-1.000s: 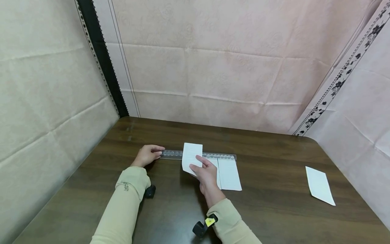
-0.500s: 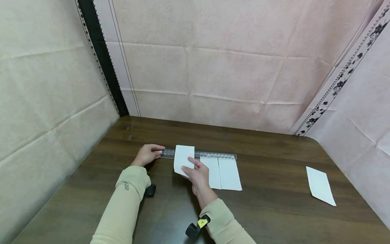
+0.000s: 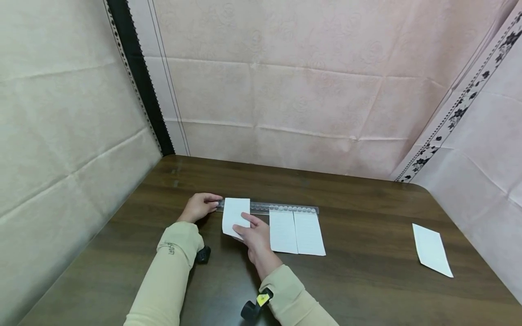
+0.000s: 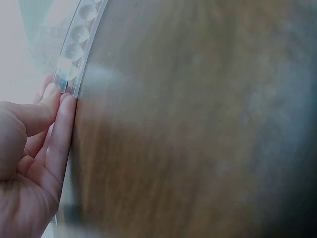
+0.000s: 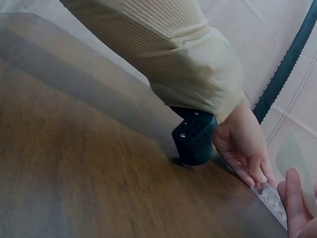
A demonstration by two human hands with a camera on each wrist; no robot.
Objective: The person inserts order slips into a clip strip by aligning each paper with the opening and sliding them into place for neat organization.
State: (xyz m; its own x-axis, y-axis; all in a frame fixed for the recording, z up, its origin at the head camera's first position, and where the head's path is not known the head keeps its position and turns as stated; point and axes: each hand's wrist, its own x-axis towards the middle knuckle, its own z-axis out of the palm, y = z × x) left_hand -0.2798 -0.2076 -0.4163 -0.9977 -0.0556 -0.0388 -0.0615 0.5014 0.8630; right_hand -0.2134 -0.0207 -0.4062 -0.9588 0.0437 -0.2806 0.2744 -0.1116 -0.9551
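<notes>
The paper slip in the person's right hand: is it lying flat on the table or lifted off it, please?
Lifted: the right hand pinches the paper slip by its lower edge, tilted above the table and overlapping the clear ruler.

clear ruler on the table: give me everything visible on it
The ruler is a long clear plastic strip with a row of round bubble-like bumps along it, lying flat on the dark wooden table. The left hand presses its left end; a paper slip held by the right hand overlaps it.

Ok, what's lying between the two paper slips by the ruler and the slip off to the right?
Nothing: the head view shows bare table between the two slips and the lone slip.
</notes>
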